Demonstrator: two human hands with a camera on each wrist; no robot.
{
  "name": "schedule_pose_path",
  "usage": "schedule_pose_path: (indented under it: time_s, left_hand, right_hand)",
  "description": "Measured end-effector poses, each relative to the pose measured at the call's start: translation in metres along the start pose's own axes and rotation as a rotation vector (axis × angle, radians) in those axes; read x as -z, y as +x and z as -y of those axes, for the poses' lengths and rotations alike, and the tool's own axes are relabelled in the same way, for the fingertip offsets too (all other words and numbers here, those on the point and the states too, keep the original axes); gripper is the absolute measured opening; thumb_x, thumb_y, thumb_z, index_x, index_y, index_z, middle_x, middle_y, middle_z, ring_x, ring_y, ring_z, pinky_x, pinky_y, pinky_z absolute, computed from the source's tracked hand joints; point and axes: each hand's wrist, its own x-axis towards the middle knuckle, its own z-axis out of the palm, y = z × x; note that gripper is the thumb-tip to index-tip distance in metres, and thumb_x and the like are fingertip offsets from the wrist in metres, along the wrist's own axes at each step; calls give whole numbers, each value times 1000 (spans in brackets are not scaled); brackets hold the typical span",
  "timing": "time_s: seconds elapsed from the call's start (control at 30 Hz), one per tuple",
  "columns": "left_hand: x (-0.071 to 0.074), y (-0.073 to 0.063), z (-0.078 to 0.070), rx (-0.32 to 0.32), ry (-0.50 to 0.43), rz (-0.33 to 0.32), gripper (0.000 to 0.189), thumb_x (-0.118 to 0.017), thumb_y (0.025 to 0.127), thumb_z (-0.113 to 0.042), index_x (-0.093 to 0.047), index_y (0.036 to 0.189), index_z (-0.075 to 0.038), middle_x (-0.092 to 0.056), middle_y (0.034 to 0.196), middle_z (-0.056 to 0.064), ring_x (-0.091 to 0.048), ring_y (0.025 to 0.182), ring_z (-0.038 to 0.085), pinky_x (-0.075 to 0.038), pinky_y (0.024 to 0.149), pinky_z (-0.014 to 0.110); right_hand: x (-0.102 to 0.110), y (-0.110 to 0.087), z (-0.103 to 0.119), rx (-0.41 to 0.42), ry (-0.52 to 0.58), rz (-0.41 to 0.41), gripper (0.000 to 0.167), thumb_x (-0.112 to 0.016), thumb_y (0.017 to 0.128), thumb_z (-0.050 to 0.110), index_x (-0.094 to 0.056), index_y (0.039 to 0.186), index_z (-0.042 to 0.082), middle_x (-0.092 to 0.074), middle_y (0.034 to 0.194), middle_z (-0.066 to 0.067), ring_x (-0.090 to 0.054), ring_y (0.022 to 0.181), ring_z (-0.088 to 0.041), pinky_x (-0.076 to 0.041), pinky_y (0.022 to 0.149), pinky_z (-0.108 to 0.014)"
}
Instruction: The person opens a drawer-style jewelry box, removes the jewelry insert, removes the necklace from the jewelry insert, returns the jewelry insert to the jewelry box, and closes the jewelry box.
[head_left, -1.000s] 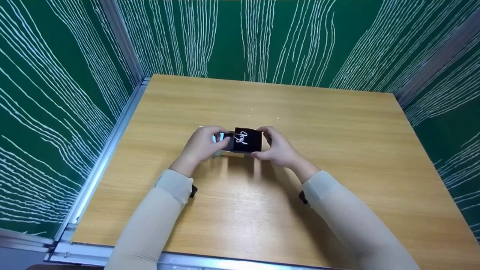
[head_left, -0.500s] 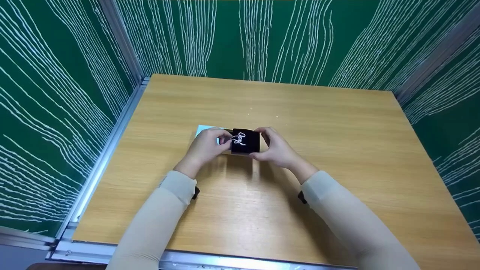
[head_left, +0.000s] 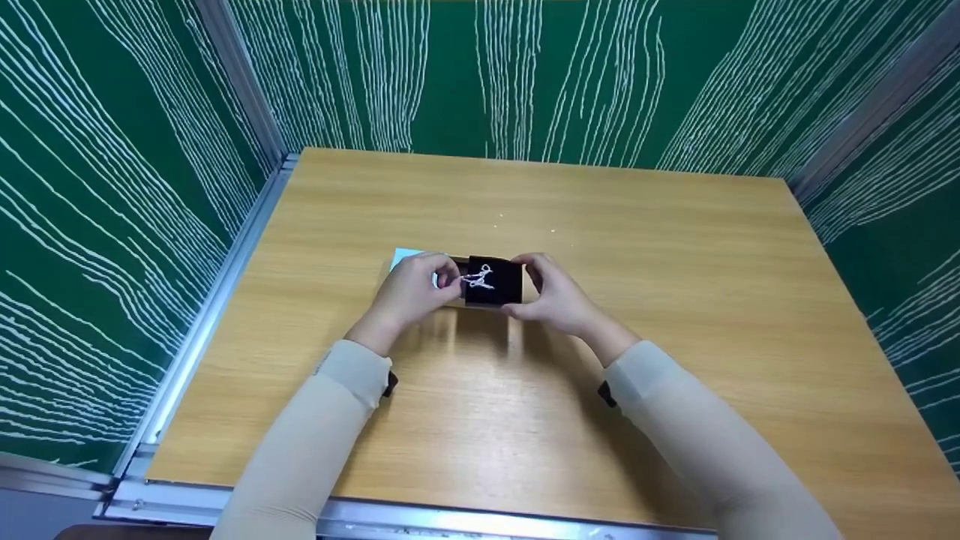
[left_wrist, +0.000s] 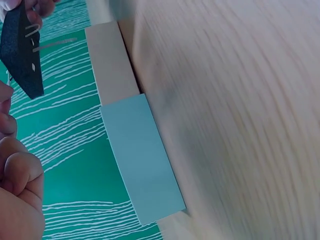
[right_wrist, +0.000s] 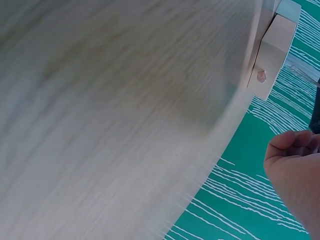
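A black jewellery pad (head_left: 504,282) with a thin silver chain (head_left: 481,277) on its top is held up over a two-part box. My right hand (head_left: 553,292) grips the pad's right side between thumb and fingers. At the pad's left edge my left hand (head_left: 421,291) pinches the chain's end with thumb and fingertips. In the left wrist view the pad (left_wrist: 21,55) is tilted, silver loops show on one face, and the curled fingers (left_wrist: 22,170) are beside it. The right wrist view catches only part of the right hand (right_wrist: 295,162) and the pad's dark edge.
Under the hands lie the box's light blue part (left_wrist: 142,160) and its cream part (left_wrist: 112,65), end to end on the wooden table (head_left: 480,420). Green panels (head_left: 450,90) with white lines stand behind and at both sides. A metal rail (head_left: 180,501) borders the table's front.
My left hand's thumb and fingers have come together at the chain by the pad's edge. The bunched chain has spread into a looser shape. The right hand keeps its grip.
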Motion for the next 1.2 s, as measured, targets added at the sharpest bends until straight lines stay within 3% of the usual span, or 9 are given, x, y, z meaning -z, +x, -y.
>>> schedule_pose_path:
  time_s: [0.67, 1.2]
  left_hand:
    - [8, -9, -6, -2, -12, -15, 6, -74, 101, -12, -73, 95, -12, -61, 88, -2, -58, 85, 16, -46, 81, 32]
    - [12, -22, -3, 19, -13, -42, 5, -74, 103, -12, -77, 102, -8, -63, 90, 1, -55, 82, 17, -46, 79, 32]
  right_hand:
    - [9, -11, -4, -27, 12, -3, 87, -93, 86, 6, -47, 159, -6, -42, 171, -28, -28, 174, -41, -21, 144, -46]
    - [13, -20, -2, -27, -44, 5, 86, -95, 87, 8, -49, 159, -3, -47, 166, -26, -33, 171, -41, -25, 143, -48]
